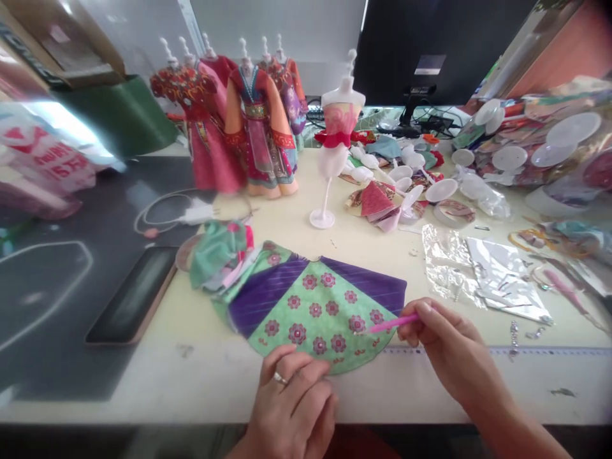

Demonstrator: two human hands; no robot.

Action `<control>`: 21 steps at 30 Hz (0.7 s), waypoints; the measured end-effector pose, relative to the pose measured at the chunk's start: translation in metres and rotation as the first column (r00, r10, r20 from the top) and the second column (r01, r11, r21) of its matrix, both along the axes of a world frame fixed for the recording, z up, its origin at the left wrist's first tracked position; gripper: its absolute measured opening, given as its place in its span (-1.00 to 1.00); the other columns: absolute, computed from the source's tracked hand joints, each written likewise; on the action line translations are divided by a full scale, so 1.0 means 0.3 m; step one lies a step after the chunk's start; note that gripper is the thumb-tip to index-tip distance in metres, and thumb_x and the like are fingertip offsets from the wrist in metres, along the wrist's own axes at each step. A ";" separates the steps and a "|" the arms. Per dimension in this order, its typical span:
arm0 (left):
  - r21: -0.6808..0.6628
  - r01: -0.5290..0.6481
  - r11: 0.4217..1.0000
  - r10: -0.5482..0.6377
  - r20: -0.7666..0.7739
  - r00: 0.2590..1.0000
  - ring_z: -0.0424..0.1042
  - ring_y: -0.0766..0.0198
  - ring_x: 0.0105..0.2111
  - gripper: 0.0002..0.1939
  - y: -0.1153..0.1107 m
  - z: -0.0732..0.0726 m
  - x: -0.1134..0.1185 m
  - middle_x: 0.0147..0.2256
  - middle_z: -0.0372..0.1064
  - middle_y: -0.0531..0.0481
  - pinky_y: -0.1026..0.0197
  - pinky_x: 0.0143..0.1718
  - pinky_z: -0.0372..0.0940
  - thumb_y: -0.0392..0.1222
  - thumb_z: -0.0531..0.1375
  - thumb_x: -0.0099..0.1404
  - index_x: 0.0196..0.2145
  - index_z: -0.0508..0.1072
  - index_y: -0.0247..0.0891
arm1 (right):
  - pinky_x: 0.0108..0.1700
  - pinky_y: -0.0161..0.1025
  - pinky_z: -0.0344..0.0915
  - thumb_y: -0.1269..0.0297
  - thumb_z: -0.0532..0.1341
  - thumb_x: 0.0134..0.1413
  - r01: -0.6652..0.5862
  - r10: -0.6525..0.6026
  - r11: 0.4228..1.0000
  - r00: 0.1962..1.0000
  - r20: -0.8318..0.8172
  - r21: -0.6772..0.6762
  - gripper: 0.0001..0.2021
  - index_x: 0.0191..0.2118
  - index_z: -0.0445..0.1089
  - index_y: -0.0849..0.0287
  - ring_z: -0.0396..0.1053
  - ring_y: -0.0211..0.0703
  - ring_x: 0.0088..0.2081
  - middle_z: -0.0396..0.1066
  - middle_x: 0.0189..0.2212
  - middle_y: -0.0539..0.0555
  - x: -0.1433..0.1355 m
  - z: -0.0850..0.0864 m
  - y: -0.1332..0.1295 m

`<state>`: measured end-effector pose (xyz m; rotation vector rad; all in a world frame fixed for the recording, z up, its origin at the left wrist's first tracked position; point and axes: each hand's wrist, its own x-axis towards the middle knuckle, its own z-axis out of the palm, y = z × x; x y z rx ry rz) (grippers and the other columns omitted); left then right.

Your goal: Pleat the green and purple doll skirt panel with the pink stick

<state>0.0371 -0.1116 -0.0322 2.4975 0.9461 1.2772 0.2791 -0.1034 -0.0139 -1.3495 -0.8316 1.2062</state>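
A small doll skirt [325,319] lies spread flat, light green with flower prints and purple side panels. Clear gems sit at the centres of some flowers. My right hand [444,344] pinches a thin pink pen-shaped tool [392,324]; its fine tip is over a flower right of the skirt's middle. My left hand [296,395], with a ring on one finger, rests at the skirt's lower hem. Its fingers are loosely bent, and I see nothing held in them. Bunched green and pink fabric [217,255] adjoins the skirt's left side.
Several dressed mannequins [261,127] stand at the back, near a white doll stand [329,153]. A phone [134,296] lies left on a dark mat [48,357]. Clear plastic bags [449,261], a silvery sheet [507,274], tweezers [568,293] and a ruler [549,351] are at right.
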 end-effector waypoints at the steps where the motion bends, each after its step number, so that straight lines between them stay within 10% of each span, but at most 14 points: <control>1: -0.003 0.007 1.000 -0.007 0.000 1.000 0.40 0.19 -0.30 -0.88 -0.003 0.000 0.008 -0.32 0.51 -0.10 0.02 -0.06 0.22 -0.44 0.13 0.20 -0.40 0.45 -0.34 | -0.50 -0.41 0.27 0.06 0.24 0.08 -0.007 0.007 1.000 1.000 0.019 -0.001 -0.73 -0.45 0.49 0.16 0.28 -0.33 -0.57 0.39 -0.62 0.01 -0.013 -0.007 -0.019; 21: -0.019 0.055 0.998 -0.057 -0.106 0.993 0.41 0.15 -0.27 -0.90 -0.020 -0.033 0.018 -0.25 0.51 -0.15 0.02 -0.12 0.22 -0.42 0.13 0.24 -0.35 0.45 -0.39 | -0.50 -0.43 0.31 0.18 0.15 0.18 -0.127 0.062 0.987 0.861 0.505 0.094 -0.80 -0.38 0.46 0.10 0.33 -0.30 -0.58 0.39 -0.62 -0.06 -0.076 -0.040 -0.116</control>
